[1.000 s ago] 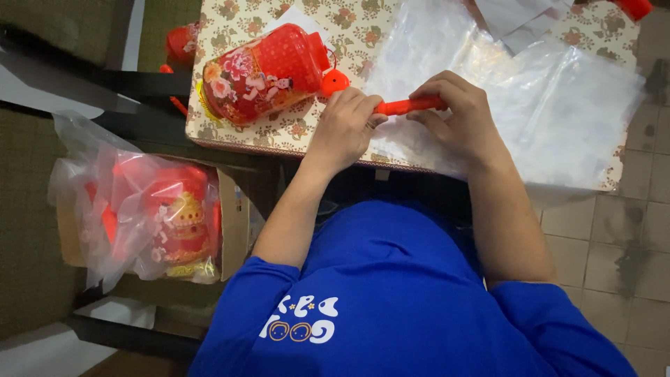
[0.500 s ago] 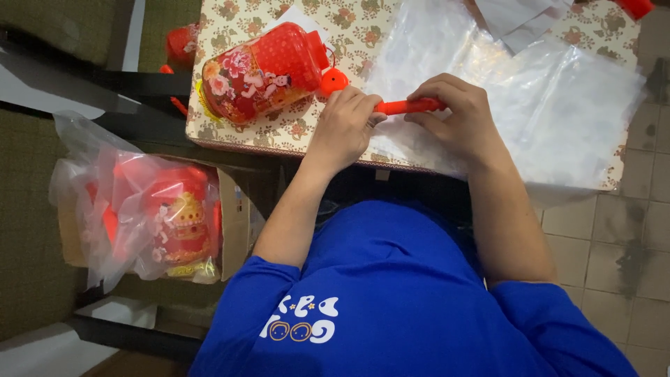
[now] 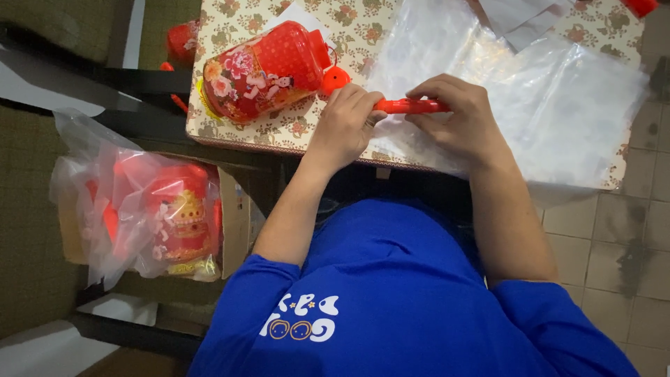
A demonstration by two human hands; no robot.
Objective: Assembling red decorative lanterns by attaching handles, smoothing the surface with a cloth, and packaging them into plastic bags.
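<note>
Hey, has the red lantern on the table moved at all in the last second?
No. The red lantern lies on its side at the same spot on the floral tablecloth, left of the left hand, as before.

Short-sleeved blue T-shirt (image 3: pixel 398 293), plain cloth, creased across chest. White rounded lettering and small yellow-and-white ring marks printed on chest, near sleeve hem on left-hand (image 3: pixel 343 126) side. Forearms bare below sleeves. No rings, watch or gloves on left hand or right hand (image 3: pixel 460 124).
</note>
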